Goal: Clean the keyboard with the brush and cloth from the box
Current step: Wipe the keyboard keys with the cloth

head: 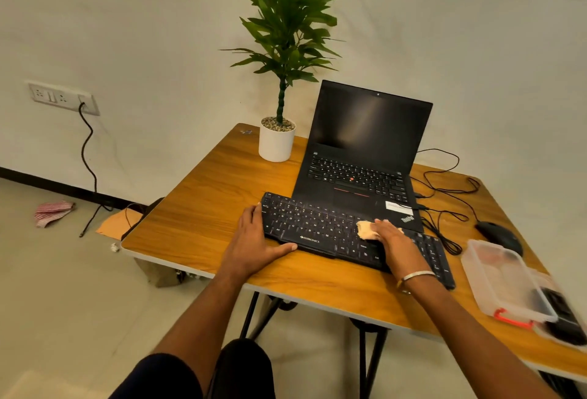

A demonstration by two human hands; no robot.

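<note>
Box point(495, 274) lies open beside keyboard point(317, 230).

Home office: laptop point(359, 157), folding table point(203, 208).

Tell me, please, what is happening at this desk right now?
A person is wiping a black external keyboard on the wooden table. The right hand presses a small peach-coloured cloth onto the keys near the middle, while the left hand steadies the keyboard's left end. An open black laptop sits just behind it, screen dark. The clear plastic box lies open at the right edge, beside a black mouse.
</note>
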